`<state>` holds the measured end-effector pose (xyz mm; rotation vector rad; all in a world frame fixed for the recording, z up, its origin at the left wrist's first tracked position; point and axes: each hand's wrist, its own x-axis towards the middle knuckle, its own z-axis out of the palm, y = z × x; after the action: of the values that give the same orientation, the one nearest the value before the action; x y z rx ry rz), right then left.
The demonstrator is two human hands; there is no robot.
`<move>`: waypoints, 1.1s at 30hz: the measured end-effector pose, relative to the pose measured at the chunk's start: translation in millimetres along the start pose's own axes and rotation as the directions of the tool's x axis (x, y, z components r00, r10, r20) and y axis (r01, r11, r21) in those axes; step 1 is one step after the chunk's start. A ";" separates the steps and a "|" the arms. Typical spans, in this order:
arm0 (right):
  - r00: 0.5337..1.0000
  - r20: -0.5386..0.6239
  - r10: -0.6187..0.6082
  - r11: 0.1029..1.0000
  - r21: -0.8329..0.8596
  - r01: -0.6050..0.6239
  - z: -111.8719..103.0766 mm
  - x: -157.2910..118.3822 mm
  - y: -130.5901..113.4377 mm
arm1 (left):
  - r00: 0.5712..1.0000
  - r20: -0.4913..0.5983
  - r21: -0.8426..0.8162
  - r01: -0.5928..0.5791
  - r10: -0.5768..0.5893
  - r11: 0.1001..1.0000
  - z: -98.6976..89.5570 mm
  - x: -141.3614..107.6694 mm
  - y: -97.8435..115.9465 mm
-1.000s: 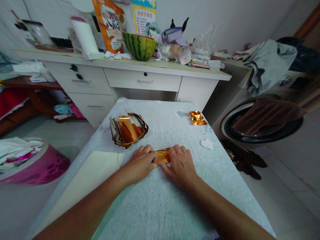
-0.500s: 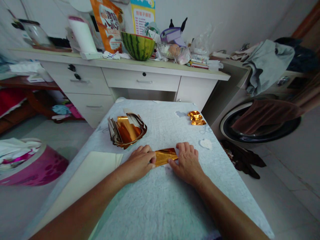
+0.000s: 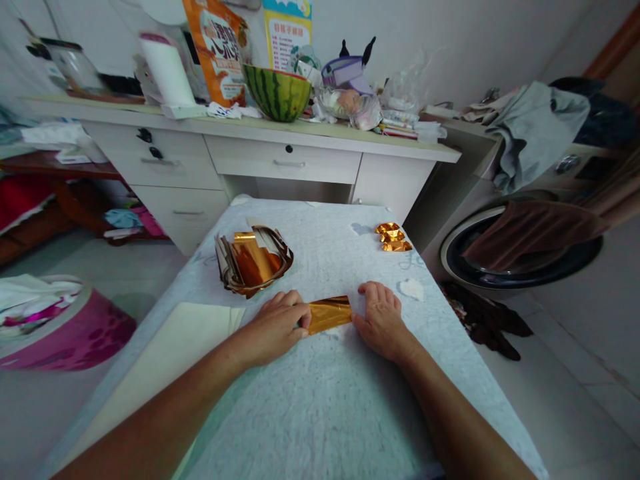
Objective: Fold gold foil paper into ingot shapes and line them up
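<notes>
A folded strip of gold foil paper (image 3: pixel 330 315) lies flat on the table between my hands. My left hand (image 3: pixel 280 325) is closed on its left end, fingers curled and thumb pressed in. At the right end, my right hand (image 3: pixel 381 320) rests on the table with its fingers apart; the thumb tip is at the strip's edge. Beyond my left hand sits a bundle of gold foil sheets (image 3: pixel 255 261) in a dark-rimmed holder. Several folded gold foil pieces (image 3: pixel 393 237) lie in a row near the table's far right corner.
Pale paper sheets (image 3: pixel 185 340) lie under my left forearm. A pink bin (image 3: pixel 100 327) stands on the floor at left. Behind the table, a white desk (image 3: pixel 310 143) carries a watermelon half (image 3: pixel 277 92) and clutter. At right is a washing machine (image 3: pixel 465 193) with clothes.
My right hand has slid a little to the right, its thumb moving off the foil strip to its edge. My left hand keeps its hold with hardly any movement.
</notes>
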<state>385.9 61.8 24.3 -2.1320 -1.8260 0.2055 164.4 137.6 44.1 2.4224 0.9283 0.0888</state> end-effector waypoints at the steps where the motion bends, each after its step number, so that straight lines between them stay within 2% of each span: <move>1: 1.000 0.000 0.003 1.000 0.009 -0.003 -0.3 0.4 1.3 | 1.000 -0.001 0.000 -0.006 0.006 1.000 0.1 -0.2 -0.5; 6: 0.998 -0.029 -0.053 0.990 0.132 0.057 -5.9 3.4 3.9 | 0.999 -0.012 0.003 -0.044 0.044 0.999 0.2 -0.7 -1.6; 11: 0.987 -0.096 -0.130 0.961 0.232 0.149 -10.1 5.6 -3.2 | 0.999 -0.044 0.020 -0.025 0.026 0.999 2.8 0.8 -0.3; 16: 0.987 -0.057 -0.152 0.959 0.231 0.162 -5.8 6.1 -3.1 | 0.995 -0.092 0.042 -0.022 0.026 0.999 5.8 1.6 0.6; 21: 0.984 -0.002 -0.176 0.951 0.257 0.170 -4.0 7.5 0.6 | 0.984 -0.172 -0.055 0.032 -0.041 0.998 6.3 1.8 1.2; 25: 0.983 0.032 -0.178 0.948 0.274 0.163 -6.5 9.4 0.9 | 0.966 -0.256 -0.071 0.003 -0.022 0.997 8.9 2.8 0.3; 33: 0.978 0.032 -0.206 0.887 0.428 0.173 -13.8 9.4 3.0 | 0.977 -0.215 -0.172 -0.026 -0.012 0.985 -0.3 5.6 4.5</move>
<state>394.6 68.6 37.2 -1.6565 -1.8160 0.5870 171.3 138.5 45.9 2.2841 0.9627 0.4249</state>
